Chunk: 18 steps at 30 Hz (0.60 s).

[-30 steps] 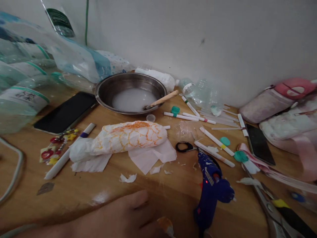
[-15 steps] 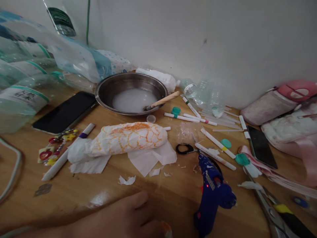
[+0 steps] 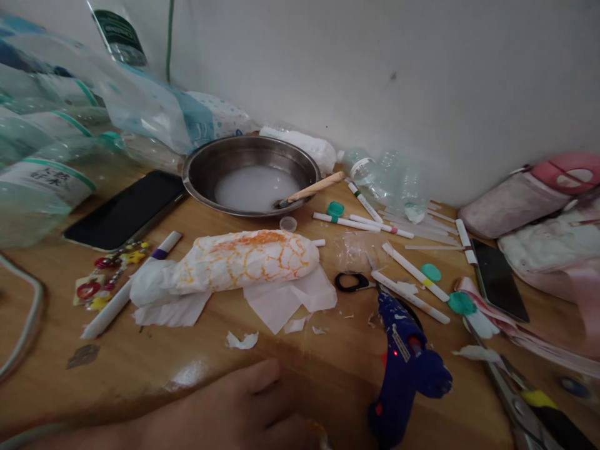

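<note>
My left hand (image 3: pixel 244 406) reaches in from the lower left at the near edge of the view, fingers curled. By its fingertips, a bit of something white and orange is cut off by the bottom of the picture; I cannot make out what it is. Beyond the hand lies a white paper-wrapped bottle shape (image 3: pixel 253 259) with orange and yellow crackled lines, resting on torn tissue (image 3: pixel 290 297). A blue hot glue gun (image 3: pixel 398 375), its red light on, is to the right of the hand. My right hand is out of view.
A metal bowl (image 3: pixel 192 187) of milky liquid holds a wooden-handled brush (image 3: pixel 316 187). Markers (image 3: pixel 412 297), black-handled scissors (image 3: pixel 351 282) and larger metal scissors (image 3: pixel 515 400) lie rightward. Plastic bottles (image 3: pixel 42 187) and a phone (image 3: pixel 124 209) are left; a pink-lidded bottle (image 3: pixel 515 203) is right.
The whole view has shifted slightly, so things appear a little further right. The white and orange bit by my left fingertips shows less; the objects on the table stay in place.
</note>
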Motion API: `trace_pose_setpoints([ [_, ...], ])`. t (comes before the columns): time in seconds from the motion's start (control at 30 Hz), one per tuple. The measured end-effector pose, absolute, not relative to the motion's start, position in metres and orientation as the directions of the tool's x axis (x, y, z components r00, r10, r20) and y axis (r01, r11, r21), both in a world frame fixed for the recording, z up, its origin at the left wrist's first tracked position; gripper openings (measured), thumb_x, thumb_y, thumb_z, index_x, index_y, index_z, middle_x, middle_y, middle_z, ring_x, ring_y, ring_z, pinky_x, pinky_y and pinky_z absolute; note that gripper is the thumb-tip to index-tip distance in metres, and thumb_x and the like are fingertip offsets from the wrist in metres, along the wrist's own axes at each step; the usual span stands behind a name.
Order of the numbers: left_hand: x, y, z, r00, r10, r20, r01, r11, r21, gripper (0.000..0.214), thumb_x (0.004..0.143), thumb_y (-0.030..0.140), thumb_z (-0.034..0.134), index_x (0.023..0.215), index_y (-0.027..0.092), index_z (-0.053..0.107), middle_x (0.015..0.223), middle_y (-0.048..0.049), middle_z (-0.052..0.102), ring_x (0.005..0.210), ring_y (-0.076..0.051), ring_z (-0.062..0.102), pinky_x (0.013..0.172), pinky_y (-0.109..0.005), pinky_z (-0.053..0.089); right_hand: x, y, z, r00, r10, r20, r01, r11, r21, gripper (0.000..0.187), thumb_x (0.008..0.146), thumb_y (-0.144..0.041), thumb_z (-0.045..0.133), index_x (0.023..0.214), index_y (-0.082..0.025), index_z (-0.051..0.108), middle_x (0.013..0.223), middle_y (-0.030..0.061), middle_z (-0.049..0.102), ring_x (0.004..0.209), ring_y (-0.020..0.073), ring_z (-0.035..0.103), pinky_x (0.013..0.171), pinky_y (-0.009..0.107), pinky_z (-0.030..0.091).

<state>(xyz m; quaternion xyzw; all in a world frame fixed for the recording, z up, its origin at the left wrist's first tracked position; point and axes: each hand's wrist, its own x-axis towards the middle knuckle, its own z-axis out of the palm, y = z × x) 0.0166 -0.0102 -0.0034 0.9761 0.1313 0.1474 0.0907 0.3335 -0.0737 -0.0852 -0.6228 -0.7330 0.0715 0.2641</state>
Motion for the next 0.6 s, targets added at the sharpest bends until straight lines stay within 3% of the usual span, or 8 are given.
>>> trace_pose_setpoints([
  [0.1,0.015,-0.006,-0.010,0.916,0.278,0.288,0.224,-0.952,0.207,0.018,0.094,0.026,0.089,0.091,0.023,0.071,0.078,0.0073,0.068,0.066,-0.018,0.055,0.072,-0.038,0.045,0.324,-0.069,-0.118,-0.107,0.930,0.352,0.864,0.262,-0.430,0.024,0.112,-0.042,0.060,0.106,-0.022,0.072,0.083,-0.0019,0.071,0.053,0.0069,0.058,0.043,0.016,0.049],
  [0.2,0.018,-0.005,-0.018,0.911,0.270,0.312,0.205,-0.952,0.226,0.023,0.098,0.028,0.085,0.082,0.024,0.069,0.074,0.0068,0.065,0.067,-0.018,0.054,0.076,-0.037,0.044,0.324,-0.071,-0.136,-0.112,0.912,0.394,0.862,0.287,-0.418,0.024,0.112,-0.043,0.059,0.109,-0.022,0.072,0.090,0.0000,0.072,0.061,0.0093,0.062,0.050,0.020,0.054],
  [0.4,0.027,-0.009,-0.013,0.891,0.354,0.284,0.300,-0.929,0.216,0.007,0.103,0.032,0.076,0.097,0.028,0.076,0.087,-0.0011,0.073,0.080,-0.023,0.061,0.082,-0.035,0.047,0.334,-0.082,-0.139,-0.115,0.913,0.392,0.887,0.272,-0.374,0.031,0.115,-0.042,0.052,0.104,-0.021,0.072,0.081,-0.0029,0.067,0.055,0.0069,0.057,0.044,0.016,0.046],
  [0.6,0.027,-0.009,-0.009,0.891,0.355,0.281,0.293,-0.925,0.240,0.008,0.104,0.032,0.074,0.098,0.029,0.076,0.085,-0.0007,0.073,0.078,-0.023,0.062,0.084,-0.036,0.048,0.368,-0.095,-0.102,-0.131,0.925,0.358,0.916,0.251,-0.313,0.031,0.116,-0.038,0.050,0.102,-0.021,0.071,0.075,-0.0043,0.063,0.052,0.0061,0.055,0.044,0.016,0.046],
])
